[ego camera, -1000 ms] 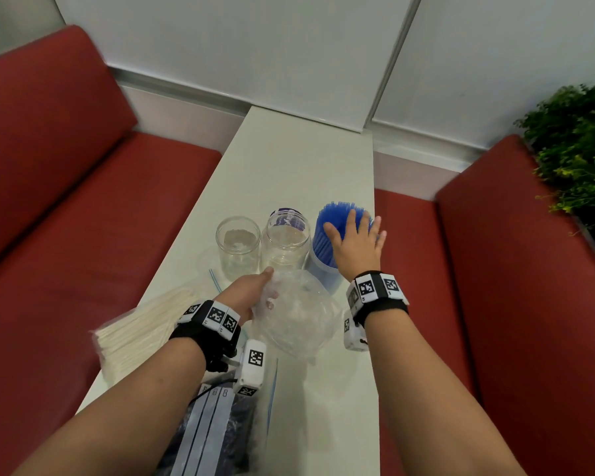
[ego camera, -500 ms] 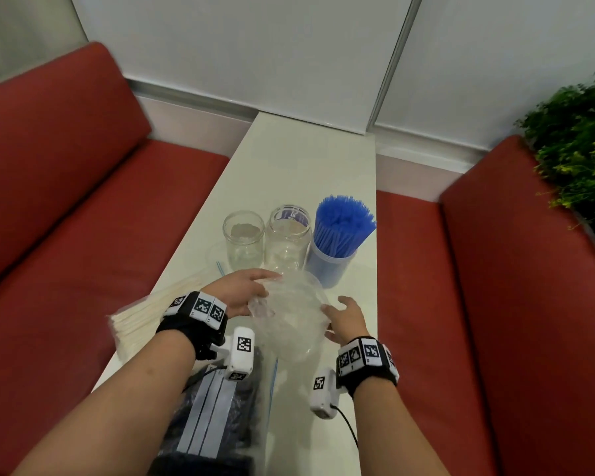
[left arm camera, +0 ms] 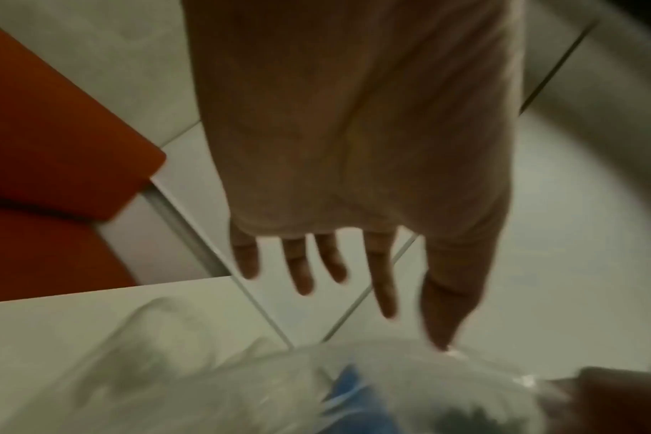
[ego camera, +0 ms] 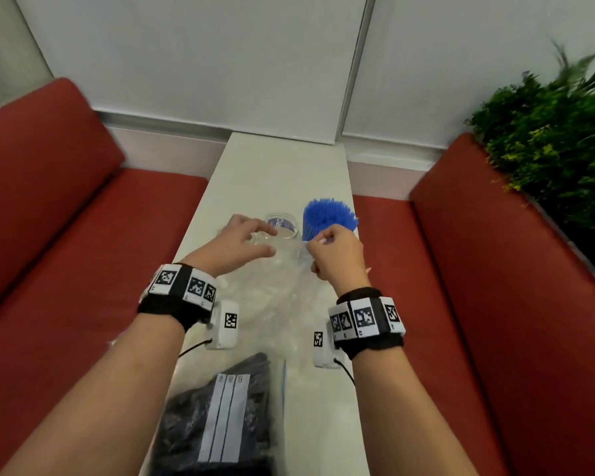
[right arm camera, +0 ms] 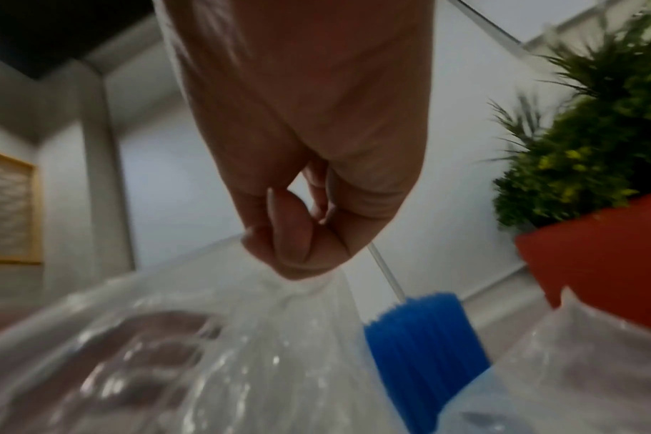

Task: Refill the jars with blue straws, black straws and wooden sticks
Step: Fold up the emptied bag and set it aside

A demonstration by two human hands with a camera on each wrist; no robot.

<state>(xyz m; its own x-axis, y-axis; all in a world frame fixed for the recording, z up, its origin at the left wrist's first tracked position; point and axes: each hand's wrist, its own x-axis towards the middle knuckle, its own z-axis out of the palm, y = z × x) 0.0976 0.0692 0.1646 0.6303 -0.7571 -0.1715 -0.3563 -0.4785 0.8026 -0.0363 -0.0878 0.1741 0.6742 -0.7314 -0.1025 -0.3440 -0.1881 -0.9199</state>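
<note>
**Empty Bag in Hand, Blue Straws Loaded, Two Jars Outstanding**

The right hand has its grip clenched on the upper edge of the clear plastic bag, pinching the film between thumb and fingers. The left hand is released: its fingers are spread and relaxed just beside the bag, holding nothing.

The landmark is the blue straws, which stand upright and packed in their jar at the right edge of the worktop. The bag hangs just in front of them. An empty jar stands immediately left of the blue straws. The bag of black straws lies well in front of them, nearer the person.

Judged status: the blue straw refill appears complete. Black straws remain bagged. The wooden sticks and a third jar are not visible here.
</note>
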